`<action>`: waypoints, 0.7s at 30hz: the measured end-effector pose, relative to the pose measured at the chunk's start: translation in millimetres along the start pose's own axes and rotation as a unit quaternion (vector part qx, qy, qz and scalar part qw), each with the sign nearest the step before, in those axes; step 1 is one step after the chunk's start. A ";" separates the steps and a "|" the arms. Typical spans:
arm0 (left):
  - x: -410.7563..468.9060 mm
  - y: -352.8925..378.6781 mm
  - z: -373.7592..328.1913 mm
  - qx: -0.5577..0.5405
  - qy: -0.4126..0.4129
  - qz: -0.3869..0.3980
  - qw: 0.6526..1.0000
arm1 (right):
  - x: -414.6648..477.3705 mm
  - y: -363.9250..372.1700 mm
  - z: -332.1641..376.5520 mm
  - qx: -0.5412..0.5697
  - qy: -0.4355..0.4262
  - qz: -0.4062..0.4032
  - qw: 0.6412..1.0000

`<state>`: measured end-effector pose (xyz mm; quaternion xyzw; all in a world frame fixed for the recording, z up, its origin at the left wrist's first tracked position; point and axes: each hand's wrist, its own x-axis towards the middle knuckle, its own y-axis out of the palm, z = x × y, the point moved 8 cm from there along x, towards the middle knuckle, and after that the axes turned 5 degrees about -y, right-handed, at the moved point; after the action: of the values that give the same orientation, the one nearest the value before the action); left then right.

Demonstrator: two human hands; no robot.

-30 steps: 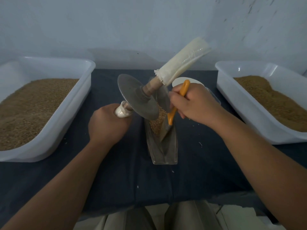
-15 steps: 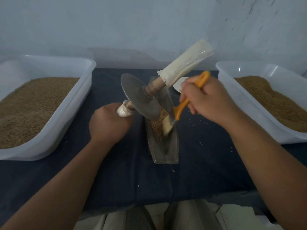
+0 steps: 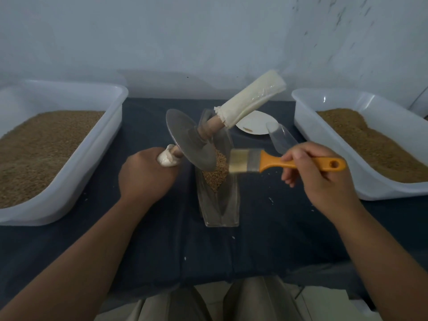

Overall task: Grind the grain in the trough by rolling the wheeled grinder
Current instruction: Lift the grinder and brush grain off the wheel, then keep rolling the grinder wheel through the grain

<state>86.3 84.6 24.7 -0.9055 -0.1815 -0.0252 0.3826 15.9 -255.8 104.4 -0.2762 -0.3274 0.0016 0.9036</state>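
Note:
A narrow metal trough [image 3: 218, 205] lies on the dark cloth, with a small heap of brown grain [image 3: 216, 176] in its middle. The wheeled grinder [image 3: 188, 143], a metal disc on a wooden axle with cloth-wrapped handles, is tilted over the trough. Its right handle points up and away. My left hand [image 3: 144, 173] grips the left handle. My right hand [image 3: 320, 172] holds an orange-handled paintbrush [image 3: 278, 162] level, its bristles just right of the trough and above the cloth.
A white tub of grain [image 3: 53, 144] stands at the left and another tub [image 3: 375, 144] at the right. Behind the trough lie a white plate [image 3: 256, 126] and a clear plastic scoop [image 3: 281, 140]. Loose grains speckle the cloth. My knees show below the table edge.
My right hand has lifted the brush out of the trough and swung it right until it lies level. The grinder and left hand have stayed nearly still.

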 end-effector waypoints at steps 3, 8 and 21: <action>0.0 1.2 1.7 0.021 -0.003 0.001 1.000 | -3.7 -21.2 -21.1 -0.104 -0.012 -0.019 0.994; 0.0 2.2 -2.9 0.060 0.010 -0.001 0.998 | -22.4 -7.0 -73.5 -0.348 -0.049 0.180 0.919; 3.4 9.6 -16.7 0.191 0.109 -0.054 0.974 | 20.4 -17.1 17.6 -0.312 -0.188 0.016 0.931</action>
<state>94.4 67.8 30.7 -0.7964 -0.1890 -0.1096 0.5640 18.4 -257.8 136.2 -0.5438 -0.4712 -0.0338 0.6936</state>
